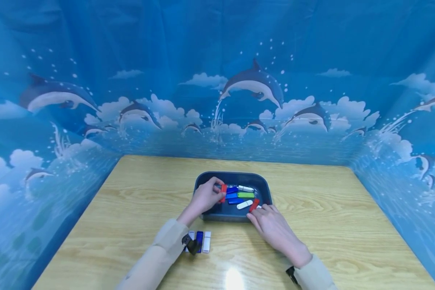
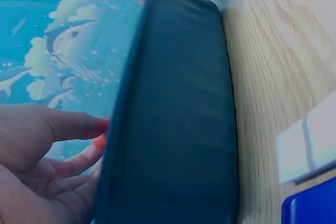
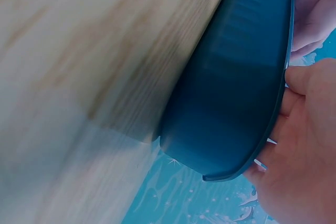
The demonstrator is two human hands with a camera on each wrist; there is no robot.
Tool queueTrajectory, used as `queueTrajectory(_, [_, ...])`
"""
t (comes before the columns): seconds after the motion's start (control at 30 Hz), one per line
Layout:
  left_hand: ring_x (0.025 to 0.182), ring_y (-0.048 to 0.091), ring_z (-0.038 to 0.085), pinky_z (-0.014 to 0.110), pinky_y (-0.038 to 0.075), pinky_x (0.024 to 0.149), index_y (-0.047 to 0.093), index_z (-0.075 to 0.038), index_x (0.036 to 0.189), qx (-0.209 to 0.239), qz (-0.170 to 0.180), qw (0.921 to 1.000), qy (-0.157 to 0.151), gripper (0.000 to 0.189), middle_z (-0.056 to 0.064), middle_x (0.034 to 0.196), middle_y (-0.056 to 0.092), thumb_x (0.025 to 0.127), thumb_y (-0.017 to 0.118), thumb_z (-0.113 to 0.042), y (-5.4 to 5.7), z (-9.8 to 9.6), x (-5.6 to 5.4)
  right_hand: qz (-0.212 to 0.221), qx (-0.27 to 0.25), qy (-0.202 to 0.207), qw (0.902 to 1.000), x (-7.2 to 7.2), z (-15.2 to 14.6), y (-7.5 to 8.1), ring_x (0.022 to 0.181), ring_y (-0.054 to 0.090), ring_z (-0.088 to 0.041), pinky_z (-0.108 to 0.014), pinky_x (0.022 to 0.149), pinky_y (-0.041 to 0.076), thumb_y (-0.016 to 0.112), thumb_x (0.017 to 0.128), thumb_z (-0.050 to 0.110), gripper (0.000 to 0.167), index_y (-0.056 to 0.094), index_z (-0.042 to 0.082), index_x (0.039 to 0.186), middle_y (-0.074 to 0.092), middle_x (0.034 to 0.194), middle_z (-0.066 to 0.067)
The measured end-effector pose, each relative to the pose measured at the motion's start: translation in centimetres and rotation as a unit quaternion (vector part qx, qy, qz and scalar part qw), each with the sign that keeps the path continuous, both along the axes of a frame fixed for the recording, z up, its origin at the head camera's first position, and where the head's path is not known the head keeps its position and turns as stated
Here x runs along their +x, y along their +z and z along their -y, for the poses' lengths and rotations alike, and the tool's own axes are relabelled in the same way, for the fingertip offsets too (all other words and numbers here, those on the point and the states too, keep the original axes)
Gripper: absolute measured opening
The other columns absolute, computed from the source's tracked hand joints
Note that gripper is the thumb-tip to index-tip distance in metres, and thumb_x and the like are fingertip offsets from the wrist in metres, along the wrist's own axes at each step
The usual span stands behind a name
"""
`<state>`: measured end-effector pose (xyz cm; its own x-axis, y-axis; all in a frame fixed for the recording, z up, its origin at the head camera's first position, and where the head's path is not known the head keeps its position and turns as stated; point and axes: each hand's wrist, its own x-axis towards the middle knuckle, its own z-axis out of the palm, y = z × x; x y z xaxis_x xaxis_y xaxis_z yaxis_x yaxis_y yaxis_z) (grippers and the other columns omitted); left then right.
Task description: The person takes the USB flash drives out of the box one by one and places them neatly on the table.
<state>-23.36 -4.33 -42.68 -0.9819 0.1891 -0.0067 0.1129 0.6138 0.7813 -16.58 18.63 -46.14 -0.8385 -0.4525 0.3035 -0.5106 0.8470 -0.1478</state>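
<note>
My left hand (image 1: 206, 195) reaches over the left side of a dark plastic bin (image 1: 232, 218) and pinches a red USB stick (image 1: 223, 193) between thumb and fingers. At the bin's near right corner my right hand (image 1: 272, 227) holds the rim, thumb at the edge and fingers over it; the fingertips are hidden behind the wall in the right wrist view. Inside the bin lie several USB sticks: blue ones, a green one (image 1: 245, 195), white ones (image 1: 244, 204) and another red one (image 1: 254, 205) close to the right fingers.
In front of the bin, a row of USB sticks lies on the wooden table (image 1: 130, 217), among them a white one (image 1: 207, 241) and a blue one (image 1: 199, 241). The left wrist partly covers this row. A blue dolphin-print curtain (image 1: 188, 48) encloses the table's back and sides.
</note>
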Motion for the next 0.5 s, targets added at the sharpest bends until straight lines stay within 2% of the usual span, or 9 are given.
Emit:
queueTrajectory(0.1, [0.080,0.069,0.017,0.031,0.058,0.067,0.061,-0.008,0.119,0.014,-0.008,0.9998,-0.007,0.028,0.007,0.096,0.071,0.095,0.072,-0.013,0.4,0.3,0.8,0.000,0.000,0.002,1.0000,0.0,0.0,0.0,0.077,0.050,-0.012,-0.036,0.079,0.046,0.059,0.104,0.027,0.024,0.071,0.015,0.088,0.060,0.075,0.009])
queueTrajectory(0.2, [0.083,0.069,0.018,0.032,0.059,0.069,0.060,-0.009,0.121,0.034,-0.002,0.9993,-0.014,0.028,0.007,0.098,0.070,0.096,0.071,-0.013,0.6,0.5,1.5,0.000,0.001,0.001,1.0000,0.0,0.0,0.0,0.076,0.049,-0.012,-0.036,0.079,0.046,0.059,0.103,0.027,0.024,0.071,0.015,0.087,0.059,0.074,0.010])
queueTrajectory(0.5, [0.082,0.069,0.015,0.031,0.058,0.068,0.059,-0.012,0.123,0.057,0.002,0.9977,-0.037,0.031,0.005,0.100,0.069,0.096,0.071,-0.015,1.0,1.2,3.6,0.010,-0.004,-0.006,0.9999,0.0,0.1,0.1,0.080,0.055,-0.015,-0.040,0.084,0.048,0.059,0.103,0.027,0.023,0.072,0.015,0.088,0.064,0.077,0.007])
